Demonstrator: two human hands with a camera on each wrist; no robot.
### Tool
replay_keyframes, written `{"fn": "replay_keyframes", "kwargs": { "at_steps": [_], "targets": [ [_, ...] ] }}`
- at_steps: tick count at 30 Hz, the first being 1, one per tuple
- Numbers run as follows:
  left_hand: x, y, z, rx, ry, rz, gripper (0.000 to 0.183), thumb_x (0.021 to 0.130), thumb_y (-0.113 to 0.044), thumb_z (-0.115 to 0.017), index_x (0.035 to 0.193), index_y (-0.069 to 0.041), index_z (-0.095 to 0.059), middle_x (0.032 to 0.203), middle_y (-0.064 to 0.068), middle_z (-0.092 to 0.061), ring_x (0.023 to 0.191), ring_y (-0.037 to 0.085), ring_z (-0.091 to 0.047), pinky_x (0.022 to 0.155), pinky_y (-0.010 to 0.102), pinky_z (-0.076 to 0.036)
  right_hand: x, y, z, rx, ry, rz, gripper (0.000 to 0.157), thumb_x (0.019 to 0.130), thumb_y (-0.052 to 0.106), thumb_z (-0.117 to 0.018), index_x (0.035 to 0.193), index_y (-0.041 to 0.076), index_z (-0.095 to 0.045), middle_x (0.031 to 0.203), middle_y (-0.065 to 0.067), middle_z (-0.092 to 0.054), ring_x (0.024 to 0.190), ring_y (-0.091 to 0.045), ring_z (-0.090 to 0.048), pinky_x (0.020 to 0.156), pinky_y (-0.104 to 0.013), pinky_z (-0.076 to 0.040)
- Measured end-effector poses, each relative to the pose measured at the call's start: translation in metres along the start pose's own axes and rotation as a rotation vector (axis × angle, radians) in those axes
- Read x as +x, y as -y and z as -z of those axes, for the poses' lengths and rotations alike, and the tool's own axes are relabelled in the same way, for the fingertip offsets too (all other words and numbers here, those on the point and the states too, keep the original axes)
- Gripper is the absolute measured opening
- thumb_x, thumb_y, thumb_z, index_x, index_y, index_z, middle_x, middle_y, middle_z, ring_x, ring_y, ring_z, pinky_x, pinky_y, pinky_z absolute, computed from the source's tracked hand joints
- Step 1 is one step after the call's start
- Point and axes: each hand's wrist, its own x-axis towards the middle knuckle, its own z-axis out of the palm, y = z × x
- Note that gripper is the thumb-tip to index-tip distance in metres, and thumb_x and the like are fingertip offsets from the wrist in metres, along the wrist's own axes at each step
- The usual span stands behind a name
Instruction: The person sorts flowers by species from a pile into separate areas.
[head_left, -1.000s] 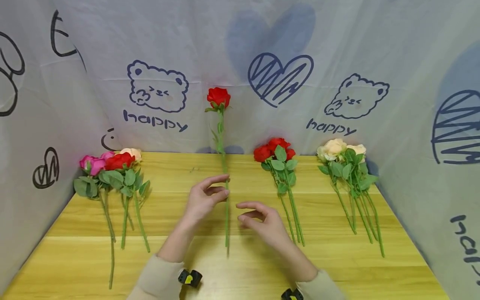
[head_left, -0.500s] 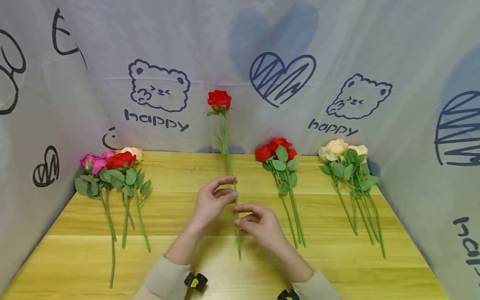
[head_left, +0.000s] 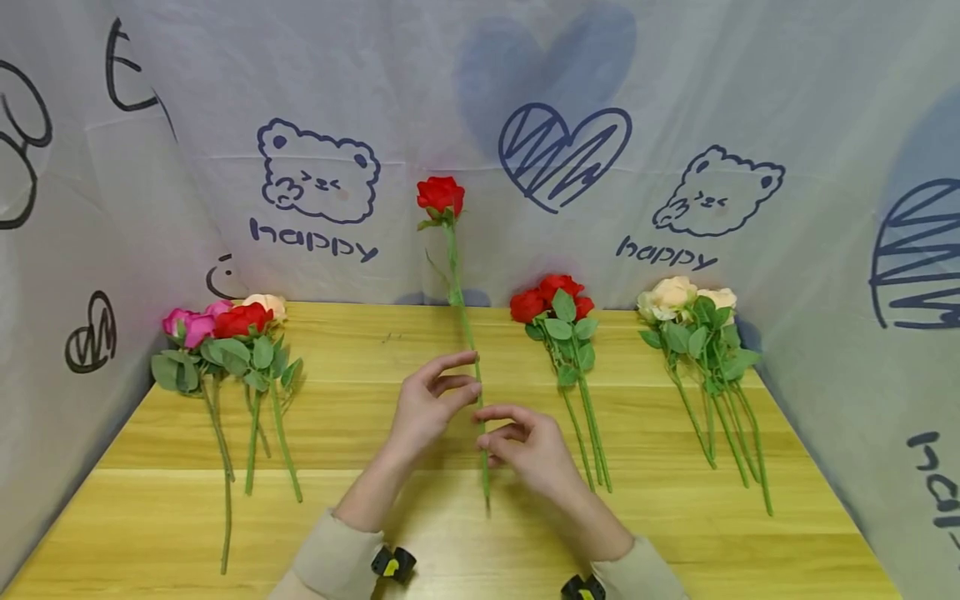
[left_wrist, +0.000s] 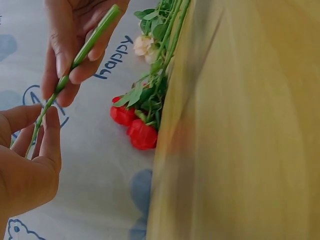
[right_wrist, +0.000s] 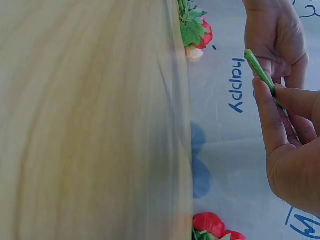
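Observation:
A single red rose (head_left: pixel 441 197) is held up above the middle of the table, its bloom at the top and leaning slightly left. The left hand (head_left: pixel 431 402) pinches its green stem around mid-length between thumb and fingers. Just below, the right hand (head_left: pixel 531 446) pinches the same stem nearer its lower end. In the left wrist view the cut end of the stem (left_wrist: pixel 95 41) sticks out past the right hand (left_wrist: pixel 75 45). The right wrist view shows the stem end (right_wrist: pixel 257 65) too, with the left hand (right_wrist: pixel 277 35) behind it.
On the wooden table (head_left: pixel 375 508) lie a mixed bunch of pink, red and cream roses (head_left: pixel 243 321) at left, red roses (head_left: pixel 553 300) right of centre, and cream roses (head_left: pixel 675 300) at right. A printed cloth (head_left: pixel 435 83) rises behind and along both sides.
The left hand has moved right with the rose, whose stem now tilts. The right hand, apart from the stem a second ago, has come to pinch its lower part.

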Motion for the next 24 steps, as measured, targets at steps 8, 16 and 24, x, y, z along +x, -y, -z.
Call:
{"fn": "replay_keyframes", "kwargs": {
  "at_steps": [8, 16, 24],
  "targets": [
    [-0.002, -0.011, 0.022, 0.114, -0.038, -0.065, 0.040, 0.094, 0.004, -0.073, 0.133, -0.004, -0.069, 0.135, 0.013, -0.065, 0.107, 0.024, -0.070, 0.084, 0.030, -0.062, -0.007, 0.001, 0.020, -0.039, -0.051, 0.052, 0.030, 0.096, -0.007, -0.069, 0.124, 0.000, -0.072, 0.125, -0.022, -0.070, 0.091, -0.018, -0.075, 0.073, -0.040, -0.065],
    [-0.007, -0.016, 0.078, 0.260, -0.111, -0.045, 0.040, 0.097, -0.002, -0.073, 0.136, -0.007, -0.068, 0.139, 0.011, -0.062, 0.106, 0.012, -0.068, 0.084, 0.022, -0.059, -0.021, -0.001, 0.055, -0.110, -0.096, 0.008, 0.031, 0.097, -0.007, -0.067, 0.126, 0.003, -0.071, 0.130, -0.027, -0.066, 0.092, -0.020, -0.075, 0.075, -0.042, -0.064],
    [-0.020, -0.022, 0.136, 0.404, -0.181, 0.006, 0.043, 0.100, -0.011, -0.072, 0.141, -0.006, -0.064, 0.140, 0.015, -0.059, 0.103, 0.000, -0.066, 0.079, 0.016, -0.057, -0.034, -0.009, 0.085, -0.182, -0.134, -0.079, 0.033, 0.096, -0.006, -0.067, 0.128, 0.001, -0.070, 0.127, -0.029, -0.066, 0.096, -0.035, -0.073, 0.075, -0.042, -0.064]
  ]
}}
